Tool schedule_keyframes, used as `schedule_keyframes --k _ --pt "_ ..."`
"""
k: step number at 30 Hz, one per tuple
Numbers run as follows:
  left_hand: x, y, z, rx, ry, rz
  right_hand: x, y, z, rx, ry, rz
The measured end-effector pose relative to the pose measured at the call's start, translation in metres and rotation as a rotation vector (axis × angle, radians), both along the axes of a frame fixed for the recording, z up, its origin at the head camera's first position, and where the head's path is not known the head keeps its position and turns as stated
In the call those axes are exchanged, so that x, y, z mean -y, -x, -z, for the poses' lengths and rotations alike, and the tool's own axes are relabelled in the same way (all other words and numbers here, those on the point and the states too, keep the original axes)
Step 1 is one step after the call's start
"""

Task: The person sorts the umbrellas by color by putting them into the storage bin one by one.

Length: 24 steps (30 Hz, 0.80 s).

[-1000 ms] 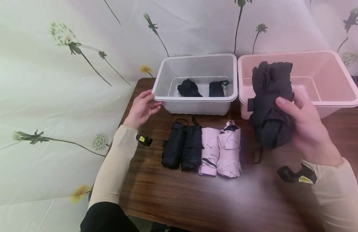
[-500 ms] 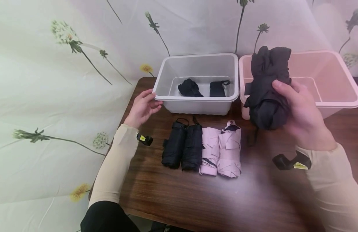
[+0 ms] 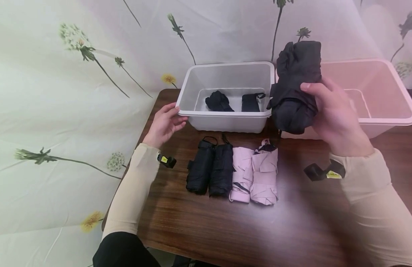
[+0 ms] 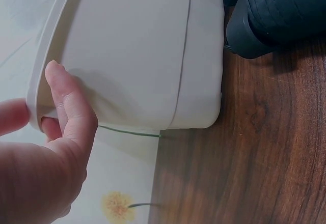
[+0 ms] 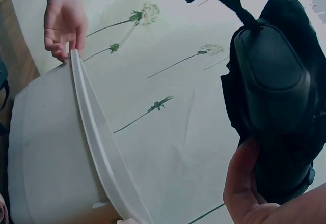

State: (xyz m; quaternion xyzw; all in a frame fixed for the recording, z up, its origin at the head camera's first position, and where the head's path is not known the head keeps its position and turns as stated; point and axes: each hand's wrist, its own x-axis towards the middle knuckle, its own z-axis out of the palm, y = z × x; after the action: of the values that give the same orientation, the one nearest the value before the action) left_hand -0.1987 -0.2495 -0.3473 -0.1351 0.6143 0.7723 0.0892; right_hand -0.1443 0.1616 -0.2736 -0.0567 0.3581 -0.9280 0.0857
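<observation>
My right hand [image 3: 339, 115] grips a black folding umbrella [image 3: 294, 81], raised in front of the pink bin's left end and close to the white bin's right rim. In the right wrist view the dark handle end of the umbrella [image 5: 275, 66] shows a cord loop. With thumb and fingers, my left hand [image 3: 164, 124] pinches the front-left corner of the white plastic bin's rim [image 3: 226, 113]. Inside that bin lie a crumpled black bundle [image 3: 219, 101] and a black folded umbrella [image 3: 250, 102] with a loop.
Two black folded umbrellas [image 3: 200, 167] and two pink folded umbrellas [image 3: 264, 174] lie side by side on the brown wooden table [image 3: 199, 226], in front of the bins. The pink bin [image 3: 387, 120] stands at the right. A flower-printed cloth [image 3: 226, 29] hangs behind.
My right hand has lifted the black umbrella and carried it left, from in front of the pink bin toward the white bin. The left hand stays on the white bin's rim.
</observation>
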Motion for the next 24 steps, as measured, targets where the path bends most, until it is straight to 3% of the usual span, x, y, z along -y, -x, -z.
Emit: schedule_keyframes --k 7,24 --pt "-0.001 -0.001 0.000 -0.004 0.007 0.006 0.015 0.014 -0.002 0.009 -0.033 0.062" --pt "-0.001 0.001 -0.001 0.000 -0.023 -0.007 0.035 0.043 0.001 0.045 -0.111 0.083"
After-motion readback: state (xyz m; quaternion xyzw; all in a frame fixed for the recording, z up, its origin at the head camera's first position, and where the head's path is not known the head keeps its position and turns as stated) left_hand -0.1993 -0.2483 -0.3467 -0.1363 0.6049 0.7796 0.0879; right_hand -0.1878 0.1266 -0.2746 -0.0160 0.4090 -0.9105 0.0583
